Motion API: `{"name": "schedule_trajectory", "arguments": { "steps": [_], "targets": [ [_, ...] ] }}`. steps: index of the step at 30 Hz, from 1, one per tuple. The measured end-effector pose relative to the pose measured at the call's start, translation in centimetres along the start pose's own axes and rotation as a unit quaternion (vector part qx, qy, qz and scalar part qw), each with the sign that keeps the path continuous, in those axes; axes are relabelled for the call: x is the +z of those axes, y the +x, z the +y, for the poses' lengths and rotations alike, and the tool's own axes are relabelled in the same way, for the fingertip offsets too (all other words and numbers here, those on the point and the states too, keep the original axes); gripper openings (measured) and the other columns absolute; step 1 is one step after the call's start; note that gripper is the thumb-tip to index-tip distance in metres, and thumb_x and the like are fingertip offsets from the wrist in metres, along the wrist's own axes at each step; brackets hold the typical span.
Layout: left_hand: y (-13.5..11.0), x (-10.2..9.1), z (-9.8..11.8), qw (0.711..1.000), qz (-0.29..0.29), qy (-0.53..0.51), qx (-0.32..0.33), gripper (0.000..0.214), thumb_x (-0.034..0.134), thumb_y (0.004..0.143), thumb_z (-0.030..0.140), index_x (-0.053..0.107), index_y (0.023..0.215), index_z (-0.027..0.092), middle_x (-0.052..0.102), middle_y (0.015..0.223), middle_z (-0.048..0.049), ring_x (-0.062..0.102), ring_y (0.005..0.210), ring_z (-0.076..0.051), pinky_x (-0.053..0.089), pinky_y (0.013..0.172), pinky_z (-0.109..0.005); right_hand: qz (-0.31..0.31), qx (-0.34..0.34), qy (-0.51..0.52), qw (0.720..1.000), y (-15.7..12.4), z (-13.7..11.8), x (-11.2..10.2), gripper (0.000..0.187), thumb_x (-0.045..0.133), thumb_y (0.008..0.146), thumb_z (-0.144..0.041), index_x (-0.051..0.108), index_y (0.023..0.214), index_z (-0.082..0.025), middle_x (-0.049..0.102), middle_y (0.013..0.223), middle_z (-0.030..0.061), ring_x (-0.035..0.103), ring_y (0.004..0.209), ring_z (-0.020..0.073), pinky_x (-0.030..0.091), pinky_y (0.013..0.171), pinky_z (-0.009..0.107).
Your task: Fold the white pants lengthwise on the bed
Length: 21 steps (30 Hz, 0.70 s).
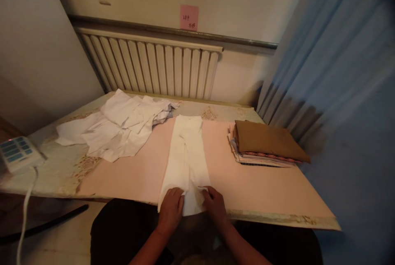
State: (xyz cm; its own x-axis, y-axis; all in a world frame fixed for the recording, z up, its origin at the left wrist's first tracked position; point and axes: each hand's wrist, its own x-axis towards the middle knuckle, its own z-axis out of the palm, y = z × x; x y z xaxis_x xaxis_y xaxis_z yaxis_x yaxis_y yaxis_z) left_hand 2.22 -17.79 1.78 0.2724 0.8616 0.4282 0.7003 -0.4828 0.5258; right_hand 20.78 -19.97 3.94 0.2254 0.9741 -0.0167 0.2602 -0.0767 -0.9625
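Note:
A white garment point(191, 149), shaped like small trousers with two leg-like panels, lies lengthwise on a pink sheet point(145, 162) in front of me. Its lower end reaches the table's front edge. My left hand point(171, 208) is closed on the near left part, fingers curled over the fabric. With thumb and fingers pinched together, my right hand point(215, 204) grips a small raised fold at the near right. Between the hands a flat stretch of the white fabric shows. A crease runs up the garment's middle.
Several crumpled white garments point(123, 123) are heaped at the back left. A stack of folded cloths point(268, 143), brown on top, stands at the right. A white power strip point(20, 154) with a cord sits at the left edge. Behind are a radiator point(154, 65) and a blue curtain point(336, 92).

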Motion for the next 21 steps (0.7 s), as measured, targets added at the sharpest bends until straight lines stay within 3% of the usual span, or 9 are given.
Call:
{"name": "schedule_trajectory", "arguments": {
  "steps": [3,7,15,18,21],
  "targets": [
    [0.2,0.2,-0.3,1.0,0.003,-0.012,-0.016,0.021,0.041,0.092,0.022,0.062,0.095,0.019,0.064,0.093,-0.0073,0.058,0.091,-0.021,0.05,0.082,-0.037,0.014,0.03,0.035,0.999,0.1,-0.5,-0.4,0.029,0.048,0.081,-0.04,0.063,0.072,-0.017,0.055,0.061,-0.0015,0.049,0.058,0.0136,0.037,0.053,0.023],
    [0.2,0.0,-0.3,0.999,-0.004,-0.028,-0.015,0.021,0.042,0.092,0.023,0.062,0.097,0.019,0.064,0.094,-0.0073,0.058,0.093,-0.021,0.049,0.084,-0.036,0.004,0.037,0.054,0.998,-0.1,-0.9,-0.6,0.027,0.049,0.08,-0.041,0.06,0.072,-0.017,0.055,0.066,-0.0011,0.047,0.061,0.0132,0.036,0.055,0.023],
    [0.6,-1.5,1.4,0.999,-0.044,-0.014,0.027,0.023,0.044,0.093,0.028,0.065,0.097,0.021,0.065,0.097,-0.0067,0.059,0.094,-0.02,0.05,0.085,-0.037,0.007,0.027,0.06,0.998,0.5,0.3,-0.7,0.029,0.051,0.08,-0.043,0.061,0.073,-0.017,0.053,0.066,-0.0026,0.045,0.065,0.0134,0.036,0.059,0.023],
    [1.4,-0.8,1.0,0.999,-0.033,0.011,0.02,0.029,0.038,0.095,0.028,0.065,0.103,0.019,0.066,0.102,-0.0085,0.059,0.099,-0.02,0.05,0.089,-0.037,-0.003,0.032,0.068,0.997,0.5,0.5,-0.7,0.028,0.052,0.08,-0.043,0.061,0.071,-0.017,0.052,0.064,-0.0033,0.045,0.064,0.0132,0.035,0.059,0.023],
    [2.6,0.6,-0.2,0.995,-0.029,0.086,0.032,0.035,0.036,0.094,0.022,0.06,0.119,0.016,0.061,0.125,-0.0127,0.053,0.119,-0.024,0.046,0.099,-0.042,-0.012,0.024,0.061,0.998,0.5,0.3,-0.6,0.03,0.052,0.08,-0.044,0.062,0.071,-0.017,0.055,0.066,-0.0022,0.048,0.065,0.0142,0.037,0.061,0.023]
  ]
}}
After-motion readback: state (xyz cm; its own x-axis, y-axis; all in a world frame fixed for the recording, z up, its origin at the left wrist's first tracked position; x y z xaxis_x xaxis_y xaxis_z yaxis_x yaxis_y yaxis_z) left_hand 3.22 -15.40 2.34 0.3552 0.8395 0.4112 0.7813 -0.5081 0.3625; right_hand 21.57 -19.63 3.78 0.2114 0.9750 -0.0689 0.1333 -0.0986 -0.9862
